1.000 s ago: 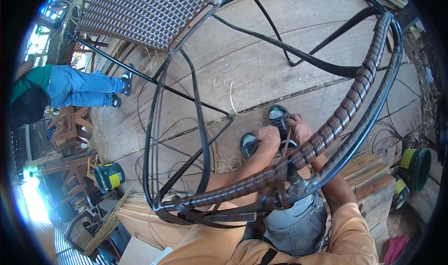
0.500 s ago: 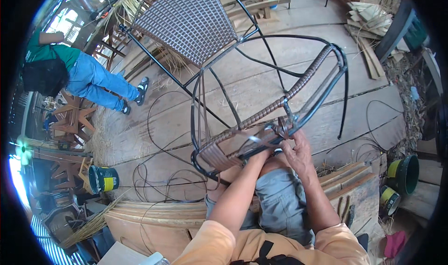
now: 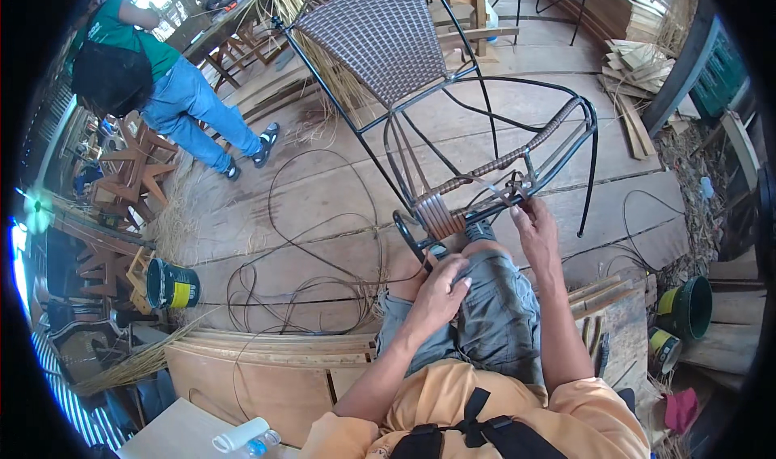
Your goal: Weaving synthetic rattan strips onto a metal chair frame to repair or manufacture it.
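A black metal chair frame (image 3: pixel 594 139) stands tilted before my knees, its backrest (image 3: pixel 376 42) woven in brown flat strands. Brown strand wraps one seat rail (image 3: pixel 529 148), and a band of side-by-side strands (image 3: pixel 436 216) covers the near left corner. My right hand (image 3: pixel 537 231) is at the near rail, thumb and fingers closed on a brown strand (image 3: pixel 508 190) looped there. Beside the near left corner, over my thigh, my left hand (image 3: pixel 440 297) has its fingers half bent, thumb apart from them. Nothing clearly shows in it.
Long loose strand (image 3: pixel 299 297) lies coiled on the plank floor at left. A dark bucket (image 3: pixel 171 285) stands left; more buckets (image 3: pixel 691 307) stand right. Stacked boards (image 3: pixel 267 362) are beside me. Another person (image 3: pixel 190 103) stands at upper left. Scrap wood (image 3: pixel 638 67) lies at far right.
My left hand has come out from the near rail, back toward my lap and the left corner. The right hand stays at the rail. The view has shifted, and the chair sits differently in it.
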`<state>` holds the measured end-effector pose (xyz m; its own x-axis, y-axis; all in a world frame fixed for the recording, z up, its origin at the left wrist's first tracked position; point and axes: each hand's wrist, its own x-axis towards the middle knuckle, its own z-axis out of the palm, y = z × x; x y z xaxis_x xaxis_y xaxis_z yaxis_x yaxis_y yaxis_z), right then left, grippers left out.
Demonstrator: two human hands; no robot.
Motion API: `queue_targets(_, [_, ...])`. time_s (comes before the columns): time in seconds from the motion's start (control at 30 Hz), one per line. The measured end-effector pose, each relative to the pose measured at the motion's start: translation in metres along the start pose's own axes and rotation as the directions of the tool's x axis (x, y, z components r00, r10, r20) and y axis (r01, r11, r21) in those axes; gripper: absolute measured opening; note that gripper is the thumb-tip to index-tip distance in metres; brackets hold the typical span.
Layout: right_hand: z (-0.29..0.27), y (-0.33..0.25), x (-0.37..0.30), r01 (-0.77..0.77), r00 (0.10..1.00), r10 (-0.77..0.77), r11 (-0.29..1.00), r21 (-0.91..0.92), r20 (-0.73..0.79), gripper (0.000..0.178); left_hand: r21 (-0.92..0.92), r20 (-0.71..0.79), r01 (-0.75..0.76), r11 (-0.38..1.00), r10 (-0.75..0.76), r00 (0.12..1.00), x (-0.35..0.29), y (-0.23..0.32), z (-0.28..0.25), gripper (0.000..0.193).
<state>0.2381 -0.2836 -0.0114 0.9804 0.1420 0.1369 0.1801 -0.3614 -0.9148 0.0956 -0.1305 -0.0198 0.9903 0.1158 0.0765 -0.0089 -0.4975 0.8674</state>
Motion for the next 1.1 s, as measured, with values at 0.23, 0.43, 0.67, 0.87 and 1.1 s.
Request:
queue_targets(0.23, [-0.017,-0.074,-0.006,0.301,0.953,-0.298,0.929,-0.215,0.045,0.024,-0.001,-0.034,0.022,1.000,-0.022,0.999,-0.010,0.001,-0.009,0.031])
queue_targets(0.43, [-0.006,-0.100,-0.004,0.218,0.905,-0.177,0.974,-0.065,0.387,0.023,-0.343,-0.069,-0.069,0.937,0.049,0.996,0.002,0.035,-0.019,0.035])
queue_targets(0.67, [-0.113,-0.088,-0.061,0.144,0.768,-0.279,0.952,0.269,0.577,0.047,-0.979,-0.083,-0.098,-0.179,-0.091,0.992,0.049,0.119,-0.103,0.047])
queue_targets(0.87, [-0.137,0.029,-0.027,-0.085,0.888,0.088,0.996,-0.027,0.452,0.041,-0.943,-0.174,-0.277,0.186,0.436,0.883,0.024,0.174,-0.295,0.014])
queue_targets(1.1, [-0.073,-0.192,-0.022,0.195,0.717,-0.439,0.872,0.449,0.541,0.055,-0.598,0.029,-0.333,0.729,0.435,0.900,-0.023,0.280,-0.185,0.026])
